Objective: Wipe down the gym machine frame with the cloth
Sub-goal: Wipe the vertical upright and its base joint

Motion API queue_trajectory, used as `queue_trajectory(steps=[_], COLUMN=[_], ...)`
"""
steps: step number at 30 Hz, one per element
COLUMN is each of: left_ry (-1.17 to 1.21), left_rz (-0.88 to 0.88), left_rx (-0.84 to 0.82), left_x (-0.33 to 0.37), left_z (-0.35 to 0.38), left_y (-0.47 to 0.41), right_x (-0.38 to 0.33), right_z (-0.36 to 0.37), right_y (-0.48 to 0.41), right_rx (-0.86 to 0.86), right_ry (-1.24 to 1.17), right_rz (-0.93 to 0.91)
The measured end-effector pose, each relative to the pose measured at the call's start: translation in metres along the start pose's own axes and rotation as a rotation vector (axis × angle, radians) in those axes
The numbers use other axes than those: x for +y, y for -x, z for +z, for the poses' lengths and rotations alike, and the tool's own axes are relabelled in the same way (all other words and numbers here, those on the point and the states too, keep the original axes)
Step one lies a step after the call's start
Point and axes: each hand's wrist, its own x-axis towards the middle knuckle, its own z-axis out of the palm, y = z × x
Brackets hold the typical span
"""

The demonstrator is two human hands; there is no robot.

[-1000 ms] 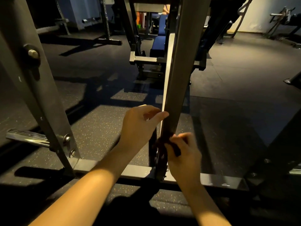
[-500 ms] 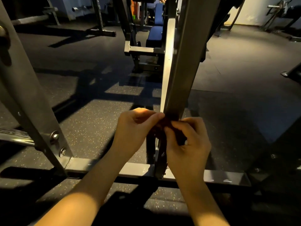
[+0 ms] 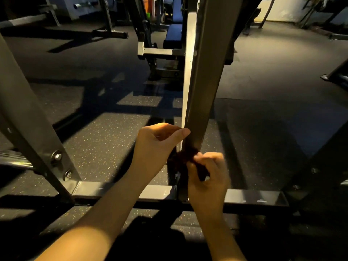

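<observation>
- Grey steel upright post (image 3: 204, 81): landmark for this entry; a square-section member of the gym machine frame, leaning slightly, with a pale lit face along its left edge.
- Dark cloth (image 3: 186, 157): bunched against the lower part of the post, just above its foot. It lies on the post's front face and wraps toward the left edge. Its colour is dim and its outline is hard to read.
- Right hand (image 3: 209, 181): low on the post, at its front and a little to the right. The fingers are curled and pinch the cloth against the metal. The fingertips are blurred.
- Left hand (image 3: 154, 147): just left of the post and higher than the right hand. The thumb tip touches the post's left edge and the fingers are curled in. Whether they grip the post, the cloth or nothing cannot be told.
- Base crossbar (image 3: 254, 197): flat grey bar running left and right across the foot of the post.
- Slanted strut (image 3: 28, 119): well left of the post, meeting the crossbar's left end, with two bolts (image 3: 57, 157) near the joint.
- Chrome bar (image 3: 13, 161): further left, behind the strut.
- Rubber floor (image 3: 105, 144): black with pale flecks, all round the post.
- Blue bench (image 3: 174, 33): beyond the post, just to its left.
</observation>
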Motion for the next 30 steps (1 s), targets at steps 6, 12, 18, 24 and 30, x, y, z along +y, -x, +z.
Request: queue_trajectory(steps=[6,12,18,24,30], left_ry=[-0.104,-0.073,-0.159,-0.111,-0.098], left_rz=[0.02,0.004,0.049,0.043,0.042], left_rx=[0.0,-0.016,0.025,0.017,0.016], left_x=[-0.017,-0.017,-0.035,-0.039,-0.043], left_z=[0.006,0.009,0.008,0.011,0.012], left_y=[0.014,0.015,0.015,0.013,0.013], right_x=[0.015,0.018,0.034,0.02,0.034], right_z=[0.0,0.002,0.009,0.004,0.017], right_y=[0.017,0.012,0.038,0.021,0.045], right_rx=[-0.056,-0.038,-0.142,-0.012,-0.086], right_ry=[0.096,0.019,0.143,0.036,0.1], right_rz=[0.155,0.089,0.418,0.205,0.537])
